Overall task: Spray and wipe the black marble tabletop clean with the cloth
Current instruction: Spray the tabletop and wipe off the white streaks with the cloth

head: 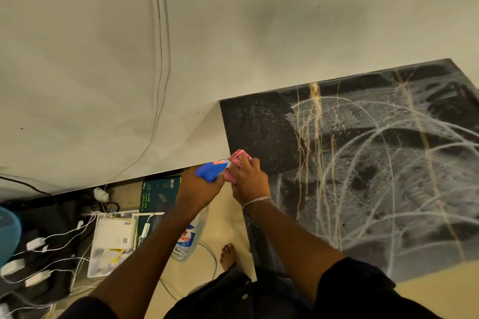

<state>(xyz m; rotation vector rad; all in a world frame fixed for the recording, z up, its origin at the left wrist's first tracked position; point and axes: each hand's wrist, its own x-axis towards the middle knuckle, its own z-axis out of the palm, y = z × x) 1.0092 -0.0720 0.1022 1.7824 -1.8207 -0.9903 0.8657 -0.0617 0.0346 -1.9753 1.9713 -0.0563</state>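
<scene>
The black marble tabletop (261, 132) fills the right side, streaked with white smears and gold veins. My left hand (197, 189) grips the blue trigger head of a clear spray bottle (211, 169), whose body hangs down below my wrist beside the table's left edge. My right hand (248, 179) holds a bunched pink cloth (238, 158) right at the bottle's nozzle, over the table's left edge. The two hands nearly touch.
A cream wall (233, 33) with thin cables running down it stands behind the table. On the floor at the left lie white chargers and cables (51, 243), a white router (114, 233) and a dark green box (158, 194). My bare foot (228, 254) stands by the table.
</scene>
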